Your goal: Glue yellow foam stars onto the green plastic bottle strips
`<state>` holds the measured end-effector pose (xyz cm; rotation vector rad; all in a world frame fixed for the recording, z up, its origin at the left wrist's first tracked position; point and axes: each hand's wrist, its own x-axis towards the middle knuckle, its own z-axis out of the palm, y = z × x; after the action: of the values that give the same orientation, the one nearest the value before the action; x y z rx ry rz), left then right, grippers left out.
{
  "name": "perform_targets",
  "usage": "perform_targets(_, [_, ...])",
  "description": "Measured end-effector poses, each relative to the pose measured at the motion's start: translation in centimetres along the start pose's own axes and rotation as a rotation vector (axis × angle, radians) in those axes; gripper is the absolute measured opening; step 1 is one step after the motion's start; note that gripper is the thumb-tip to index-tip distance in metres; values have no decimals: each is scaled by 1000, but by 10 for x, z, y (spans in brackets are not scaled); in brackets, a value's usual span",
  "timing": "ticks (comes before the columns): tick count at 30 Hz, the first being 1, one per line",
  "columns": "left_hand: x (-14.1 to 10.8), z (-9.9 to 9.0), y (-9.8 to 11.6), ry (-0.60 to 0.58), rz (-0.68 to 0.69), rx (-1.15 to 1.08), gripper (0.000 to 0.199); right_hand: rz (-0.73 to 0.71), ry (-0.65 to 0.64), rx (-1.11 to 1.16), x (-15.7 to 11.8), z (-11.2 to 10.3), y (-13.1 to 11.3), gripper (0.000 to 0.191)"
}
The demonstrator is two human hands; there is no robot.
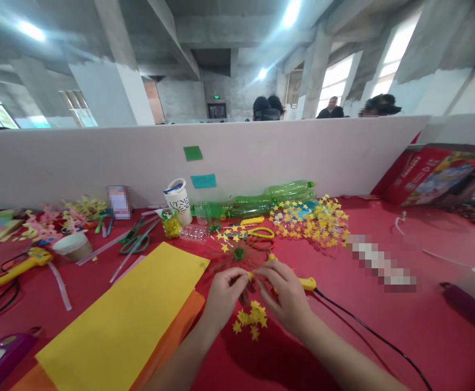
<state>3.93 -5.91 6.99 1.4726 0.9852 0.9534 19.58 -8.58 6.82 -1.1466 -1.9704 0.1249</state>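
Observation:
My left hand (226, 293) is closed in a pinch on a small yellow paper star (250, 276), partly hidden by the fingers. From the other side my right hand (286, 290) pinches at the same piece. Just beyond the fingertips lies a green bottle base cut into spread strips (239, 253), with yellow stars on some strip ends. A small pile of yellow stars (253, 316) lies on the red tabletop below my hands. Behind my right hand shows a yellow-handled corded tool (308, 283), its front part covered.
Yellow paper sheets (131, 315) lie left. Green plastic bottles (290, 190) and a star-covered cluster (322, 222) stand behind. Scissors (133, 239), a paper cup (73, 247) and a purple tool (5, 353) are leftward. A white partition (261, 157) borders the table; a black cord (375, 331) runs right.

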Motion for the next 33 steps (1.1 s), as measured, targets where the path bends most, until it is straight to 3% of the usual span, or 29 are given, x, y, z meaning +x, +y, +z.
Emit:
perform_targets(4, [-5,1,-5,-24,51,134,22,153,-21,188,2,7,3,7])
perform_targets(7, [-7,3,-12,-15,68,152,19,186,-41,205,2,14,2,15])
perform_targets(10, [-7,2,-16,-9,73,124,17,149,-98,152,4,6,3,12])
perform_targets(13, [-5,-3,-18,12,63,82,17,101,-254,-101,8,-18,16,20])
perform_targets(16, [-3,-10,-19,80,57,49,20,207,-455,-505,6,-38,40,30])
perform_targets(17, [-2,-12,-19,99,58,42,20,228,-557,-602,4,-40,47,28])
perform_targets(19, [-1,-15,-20,118,62,31,21,246,-614,-638,-1,-36,59,24])
perform_targets(23, [-1,-16,-21,109,84,45,20,273,-599,-664,-9,-16,68,24])
perform_targets(25, [-2,-14,-23,108,89,51,20,288,-586,-654,-10,-16,70,24])
perform_targets(29, [-1,-13,-26,121,79,32,21,322,-530,-620,-6,-45,72,26])
perform_targets(33, [1,-14,-28,141,70,10,20,280,-263,-363,10,-69,55,24])
